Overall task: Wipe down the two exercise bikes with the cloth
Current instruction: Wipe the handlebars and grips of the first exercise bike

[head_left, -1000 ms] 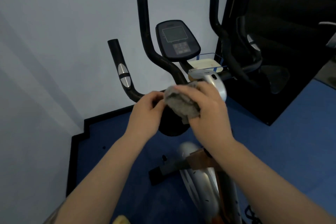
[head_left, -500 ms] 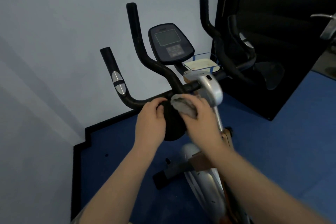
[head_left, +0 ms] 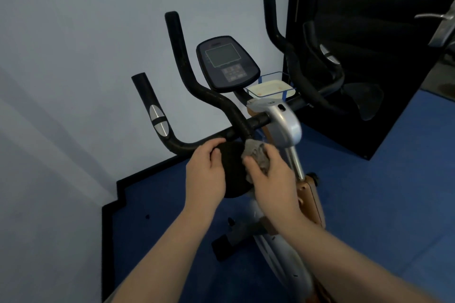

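An exercise bike (head_left: pixel 283 128) with a silver and orange frame stands before me, its black handlebars (head_left: pixel 194 91) rising around a dark console (head_left: pixel 227 64). A black round pad (head_left: pixel 232 170) hangs under the crossbar. My left hand (head_left: pixel 206 174) grips the left edge of that pad. My right hand (head_left: pixel 273 174) holds a crumpled grey cloth (head_left: pixel 256 155) against the pad's right side, just below the bar. Part of a second machine (head_left: pixel 440 29) shows at the far right edge.
A pale wall runs along the left and back. A large black panel (head_left: pixel 369 44) stands at the right behind the handlebars. A clear tray (head_left: pixel 270 87) with a white lid sits behind the console. Blue floor (head_left: pixel 394 192) surrounds the bike.
Both hands moved down from the crossbar onto the black pad, and the cloth now presses on its right side. The view shifted, with the bike seen lower and nearer.
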`<action>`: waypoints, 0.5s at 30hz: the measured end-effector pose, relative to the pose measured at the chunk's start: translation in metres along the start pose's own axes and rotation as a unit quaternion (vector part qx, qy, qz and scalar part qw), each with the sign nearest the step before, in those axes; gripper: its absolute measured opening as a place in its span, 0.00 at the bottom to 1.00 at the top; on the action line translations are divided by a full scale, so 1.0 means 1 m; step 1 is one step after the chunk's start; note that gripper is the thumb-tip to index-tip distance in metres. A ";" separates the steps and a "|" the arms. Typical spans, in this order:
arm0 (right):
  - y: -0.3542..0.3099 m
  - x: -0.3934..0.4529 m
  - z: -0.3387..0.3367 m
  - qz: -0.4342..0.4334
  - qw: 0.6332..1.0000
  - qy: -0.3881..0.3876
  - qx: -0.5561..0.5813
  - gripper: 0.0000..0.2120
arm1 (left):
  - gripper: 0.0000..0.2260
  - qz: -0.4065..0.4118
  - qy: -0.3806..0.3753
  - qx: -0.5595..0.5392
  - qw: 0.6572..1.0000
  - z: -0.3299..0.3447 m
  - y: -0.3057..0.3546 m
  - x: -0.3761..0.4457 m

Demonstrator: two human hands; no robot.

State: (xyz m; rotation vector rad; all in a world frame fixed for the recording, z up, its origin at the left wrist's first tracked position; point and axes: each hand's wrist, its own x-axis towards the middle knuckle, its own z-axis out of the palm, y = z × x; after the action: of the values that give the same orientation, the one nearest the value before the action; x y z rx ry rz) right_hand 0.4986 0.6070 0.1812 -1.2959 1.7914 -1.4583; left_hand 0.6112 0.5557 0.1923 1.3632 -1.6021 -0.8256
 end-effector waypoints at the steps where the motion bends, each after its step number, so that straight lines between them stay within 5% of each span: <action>1: -0.003 0.009 0.001 -0.004 0.999 -0.012 -0.038 0.11 | 0.13 0.004 -0.002 0.008 1.000 0.000 0.000 0.000; 4: -0.008 0.014 0.010 -0.013 0.997 0.004 -0.076 0.12 | 0.14 0.009 -0.002 0.015 1.000 -0.002 0.000 0.000; 8: 0.002 -0.022 0.013 0.025 0.998 0.009 0.062 0.06 | 0.13 0.000 -0.004 0.008 1.000 -0.001 -0.001 -0.002; 11: 0.001 0.000 0.011 0.027 0.999 -0.025 0.014 0.07 | 0.13 -0.002 -0.007 0.011 1.000 -0.001 0.000 -0.001; 15: -0.002 -0.015 0.023 0.028 0.996 0.030 0.080 0.06 | 0.13 -0.015 0.002 -0.018 1.000 -0.001 0.001 -0.002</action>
State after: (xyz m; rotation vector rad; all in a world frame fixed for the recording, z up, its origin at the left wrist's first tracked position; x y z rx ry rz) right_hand 0.5251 0.6096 0.1729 -1.1254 1.6946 -1.5900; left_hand 0.6120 0.5579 0.1928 1.3654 -1.5611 -0.8651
